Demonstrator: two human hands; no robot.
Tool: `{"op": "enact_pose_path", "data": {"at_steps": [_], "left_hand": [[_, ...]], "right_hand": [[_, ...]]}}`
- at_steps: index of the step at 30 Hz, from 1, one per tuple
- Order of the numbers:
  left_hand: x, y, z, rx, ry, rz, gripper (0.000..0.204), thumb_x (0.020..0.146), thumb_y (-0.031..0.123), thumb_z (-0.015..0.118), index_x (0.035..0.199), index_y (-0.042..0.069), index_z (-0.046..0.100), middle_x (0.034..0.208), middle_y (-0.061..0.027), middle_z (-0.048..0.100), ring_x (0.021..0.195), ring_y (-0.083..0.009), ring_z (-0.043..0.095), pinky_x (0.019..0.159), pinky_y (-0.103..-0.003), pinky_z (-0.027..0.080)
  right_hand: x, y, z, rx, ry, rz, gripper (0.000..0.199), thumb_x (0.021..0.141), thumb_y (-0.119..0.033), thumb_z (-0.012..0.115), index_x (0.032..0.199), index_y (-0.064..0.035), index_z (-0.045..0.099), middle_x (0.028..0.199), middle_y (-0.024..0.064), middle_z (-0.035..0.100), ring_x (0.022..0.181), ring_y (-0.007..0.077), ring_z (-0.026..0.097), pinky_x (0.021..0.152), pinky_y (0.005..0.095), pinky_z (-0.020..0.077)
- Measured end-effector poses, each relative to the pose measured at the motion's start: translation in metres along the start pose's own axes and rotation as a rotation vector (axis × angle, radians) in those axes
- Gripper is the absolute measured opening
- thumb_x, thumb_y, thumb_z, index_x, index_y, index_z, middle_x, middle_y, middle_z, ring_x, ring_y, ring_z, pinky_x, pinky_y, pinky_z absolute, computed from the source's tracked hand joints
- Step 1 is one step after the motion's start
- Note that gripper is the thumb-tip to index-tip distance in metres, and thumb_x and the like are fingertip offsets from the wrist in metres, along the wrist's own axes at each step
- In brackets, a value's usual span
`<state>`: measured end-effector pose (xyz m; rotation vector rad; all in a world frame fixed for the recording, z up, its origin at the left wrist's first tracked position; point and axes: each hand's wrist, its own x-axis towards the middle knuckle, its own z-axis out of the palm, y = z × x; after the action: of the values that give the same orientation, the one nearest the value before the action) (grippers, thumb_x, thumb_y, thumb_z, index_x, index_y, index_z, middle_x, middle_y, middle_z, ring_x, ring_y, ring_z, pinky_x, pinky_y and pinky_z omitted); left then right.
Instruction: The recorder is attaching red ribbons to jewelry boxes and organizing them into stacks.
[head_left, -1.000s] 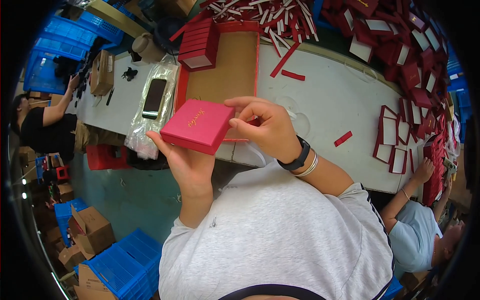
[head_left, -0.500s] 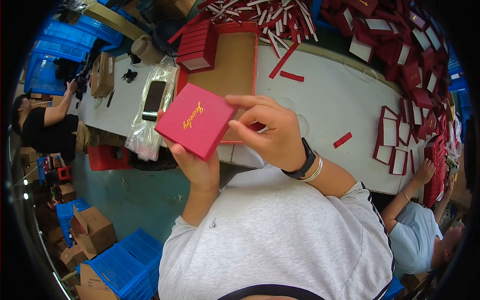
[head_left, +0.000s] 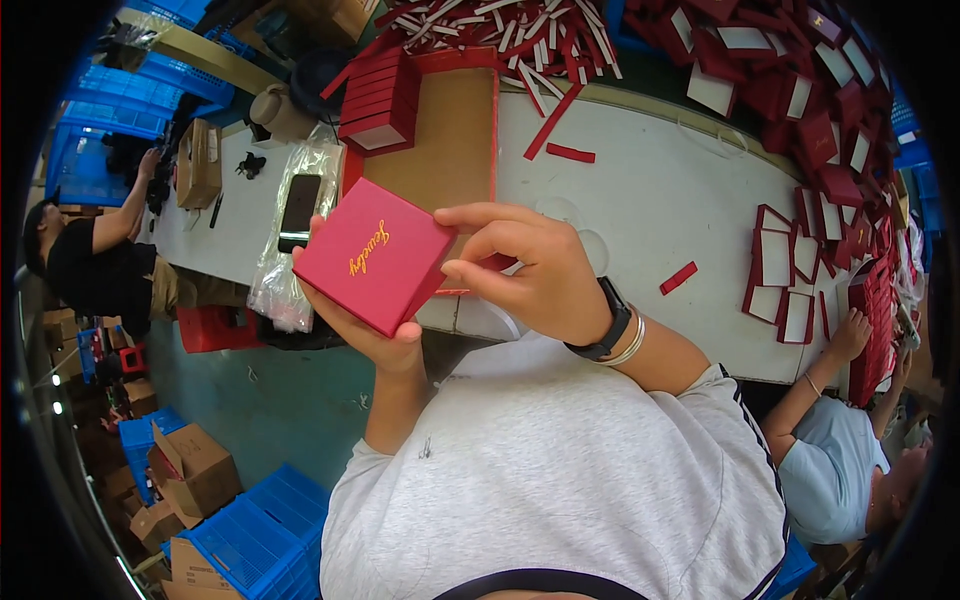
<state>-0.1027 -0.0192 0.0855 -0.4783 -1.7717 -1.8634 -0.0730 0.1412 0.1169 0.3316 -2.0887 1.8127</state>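
Note:
A flat, square red gift box (head_left: 375,255) with gold lettering on its top is held up in front of my chest, slightly tilted. My left hand (head_left: 375,340) supports it from below, its thumb by the near corner and fingertips showing past the left edge. Most of the left fingers are hidden under the box. My right hand (head_left: 540,265), with a dark wristband and bangles, has its index fingertip at the far right corner and its thumb against the right side. A bit of red shows between the right fingers; I cannot tell what it is.
Beyond the box is a red-rimmed tray (head_left: 492,130) with a row of stacked red boxes (head_left: 378,105). A phone (head_left: 300,210) lies on clear plastic at left. Red strips (head_left: 570,153) and a heap of open boxes (head_left: 790,90) cover the far side. Two people work nearby.
The gift box and my left hand have shifted slightly left and toward me. My left thumb now shows at the near corner, and more of the box's right side is visible.

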Motion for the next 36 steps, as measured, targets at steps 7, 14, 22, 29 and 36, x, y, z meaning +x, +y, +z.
{"op": "enact_pose_path", "data": {"at_steps": [7, 14, 22, 29, 36], "left_hand": [[0.015, -0.004, -0.02, 0.081, 0.081, -0.018, 0.107, 0.063, 0.058, 0.074, 0.135, 0.001, 0.019, 0.136, -0.018, 0.034, 0.123, -0.0288, 0.04, 0.1, -0.042, 0.039], [0.025, -0.007, -0.048, 0.055, 0.23, 0.033, 0.086, 0.072, 0.04, 0.07, 0.133, -0.001, 0.026, 0.126, -0.013, 0.04, 0.115, -0.0245, 0.045, 0.097, -0.037, 0.04], [0.034, -0.003, -0.06, -0.021, 0.227, -0.093, 0.075, 0.073, 0.041, 0.065, 0.127, -0.002, 0.035, 0.117, -0.0134, 0.048, 0.109, -0.0233, 0.049, 0.095, -0.036, 0.04], [0.021, -0.011, -0.051, -0.097, 0.213, -0.164, 0.07, 0.078, 0.048, 0.061, 0.124, -0.001, 0.04, 0.115, -0.0117, 0.049, 0.107, -0.0228, 0.05, 0.095, -0.036, 0.039], [0.016, -0.008, -0.035, -0.319, 0.177, -0.305, 0.06, 0.083, 0.053, 0.054, 0.112, 0.002, 0.055, 0.112, -0.0091, 0.059, 0.104, -0.0213, 0.056, 0.091, -0.037, 0.043]], "right_hand": [[0.003, 0.007, -0.011, -0.245, -0.111, -0.143, 0.015, 0.073, -0.01, 0.072, 0.086, -0.0057, 0.067, 0.102, 0.0127, 0.065, 0.077, 0.0162, 0.062, 0.063, 0.0235, 0.0496], [0.007, 0.008, -0.029, -0.223, -0.066, 0.272, 0.021, 0.073, -0.013, 0.073, 0.093, -0.0063, 0.068, 0.081, 0.0085, 0.064, 0.07, 0.0134, 0.06, 0.061, 0.0251, 0.0469], [0.014, 0.008, -0.056, -0.228, -0.115, 0.17, 0.013, 0.074, -0.012, 0.071, 0.084, -0.0039, 0.069, 0.073, 0.0052, 0.062, 0.066, 0.0141, 0.053, 0.06, 0.026, 0.0417], [0.026, 0.02, -0.06, -0.207, -0.079, 0.275, 0.014, 0.077, -0.014, 0.068, 0.085, -0.003, 0.069, 0.075, 0.0067, 0.066, 0.069, 0.0147, 0.059, 0.063, 0.0259, 0.0454], [0.03, 0.044, -0.056, -0.141, -0.107, 0.37, 0.016, 0.077, -0.017, 0.067, 0.085, -0.0026, 0.069, 0.076, 0.0062, 0.067, 0.07, 0.0125, 0.06, 0.066, 0.0254, 0.0468]]}}
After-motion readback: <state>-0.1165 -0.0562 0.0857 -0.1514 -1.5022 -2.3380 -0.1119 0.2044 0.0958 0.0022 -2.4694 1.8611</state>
